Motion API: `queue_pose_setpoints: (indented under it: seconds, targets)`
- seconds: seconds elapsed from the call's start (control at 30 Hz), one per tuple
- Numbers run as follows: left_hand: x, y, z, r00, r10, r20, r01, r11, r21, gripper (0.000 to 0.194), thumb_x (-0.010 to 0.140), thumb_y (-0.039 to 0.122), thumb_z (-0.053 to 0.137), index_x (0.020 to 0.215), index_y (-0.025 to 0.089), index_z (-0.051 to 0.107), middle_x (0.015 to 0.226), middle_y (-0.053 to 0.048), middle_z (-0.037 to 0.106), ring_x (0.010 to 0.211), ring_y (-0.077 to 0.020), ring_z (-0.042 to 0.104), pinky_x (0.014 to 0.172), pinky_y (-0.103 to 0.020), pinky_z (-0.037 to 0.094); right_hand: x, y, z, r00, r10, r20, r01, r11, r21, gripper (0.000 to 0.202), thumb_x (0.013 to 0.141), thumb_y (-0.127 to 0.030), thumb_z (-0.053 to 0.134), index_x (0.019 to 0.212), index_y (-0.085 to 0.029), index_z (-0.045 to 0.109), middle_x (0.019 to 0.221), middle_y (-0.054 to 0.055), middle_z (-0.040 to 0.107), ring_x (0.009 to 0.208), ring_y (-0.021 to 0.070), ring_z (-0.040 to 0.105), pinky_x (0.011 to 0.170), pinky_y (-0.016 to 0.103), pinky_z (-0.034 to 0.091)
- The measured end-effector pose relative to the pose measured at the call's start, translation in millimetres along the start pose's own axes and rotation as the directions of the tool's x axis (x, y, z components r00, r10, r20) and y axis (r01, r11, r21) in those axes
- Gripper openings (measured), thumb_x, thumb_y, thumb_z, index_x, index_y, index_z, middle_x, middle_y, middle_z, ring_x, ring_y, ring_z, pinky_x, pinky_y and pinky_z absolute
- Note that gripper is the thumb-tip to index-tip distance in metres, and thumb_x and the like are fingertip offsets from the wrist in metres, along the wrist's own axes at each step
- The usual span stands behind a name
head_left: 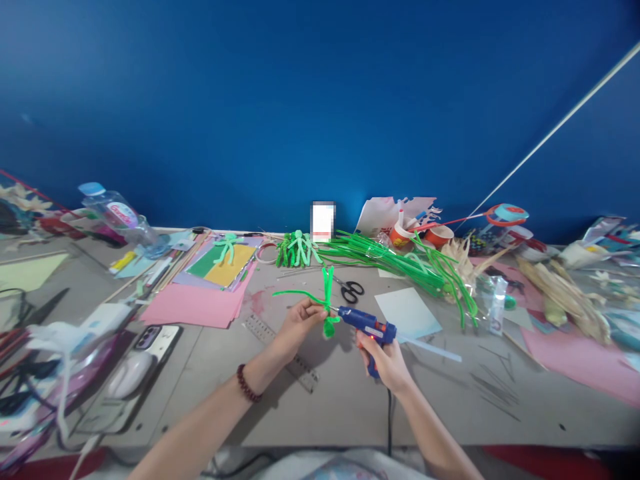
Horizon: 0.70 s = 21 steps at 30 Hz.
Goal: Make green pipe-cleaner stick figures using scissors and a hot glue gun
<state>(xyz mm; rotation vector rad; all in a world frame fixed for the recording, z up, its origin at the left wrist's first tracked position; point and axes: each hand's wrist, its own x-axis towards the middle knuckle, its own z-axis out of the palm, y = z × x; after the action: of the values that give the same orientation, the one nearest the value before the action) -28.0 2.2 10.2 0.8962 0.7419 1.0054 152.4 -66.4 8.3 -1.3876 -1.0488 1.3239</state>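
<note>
Near the middle of the desk, my left hand [303, 321] pinches a bright green pipe-cleaner figure [328, 293] with long strands, one reaching out to the left. A blue glue gun [367, 323] is gripped in my right hand [383, 360], its nozzle pointing left and meeting the figure by my left fingertips. A small orange-red light shows on the gun, and its cord hangs down to the desk edge. Finished-looking green figures [299, 249] stand against the wall behind, beside a long bundle of green pipe cleaners [395, 260].
Black-handled scissors [352, 291] lie just behind the gun. A clear ruler [303, 373] is under my left forearm. Pink sheets [195, 300], a phone [160, 343] and a bottle [120, 213] are at left. White paper [407, 313], cups [439, 237] and dried husks [565, 300] are at right.
</note>
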Motion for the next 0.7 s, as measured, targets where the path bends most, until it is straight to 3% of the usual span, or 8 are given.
queue_pose_setpoints:
  seconds: [0.43, 0.7]
  targets:
    - [-0.3, 2.2, 1.6, 1.0, -0.007, -0.009, 0.007, 1.0, 0.017, 0.02, 0.066, 0.027, 0.076, 0.077, 0.016, 0.064, 0.073, -0.006, 0.072, 0.068, -0.019, 0.064, 0.068, -0.029, 0.043, -0.2, 0.5, -0.6, 0.999, -0.043, 0.015, 0.043, 0.999, 0.014, 0.051, 0.07, -0.064, 0.058, 0.055, -0.017, 0.046, 0.039, -0.005, 0.039, 0.031, 0.0065, 0.038, 0.031, 0.019, 0.035]
    - [-0.1, 1.5, 2.4, 1.0, 0.001, -0.027, -0.001, 1.0, -0.004, 0.017, 0.066, 0.026, 0.075, 0.072, 0.018, 0.062, 0.069, -0.002, 0.069, 0.069, -0.0179, 0.061, 0.069, -0.028, 0.04, 1.2, 5.4, -0.8, 1.0, -0.015, -0.003, 0.015, 1.0, 0.024, 0.048, 0.07, -0.062, 0.06, 0.069, -0.015, 0.055, 0.04, -0.006, 0.042, 0.032, 0.0065, 0.038, 0.032, 0.019, 0.035]
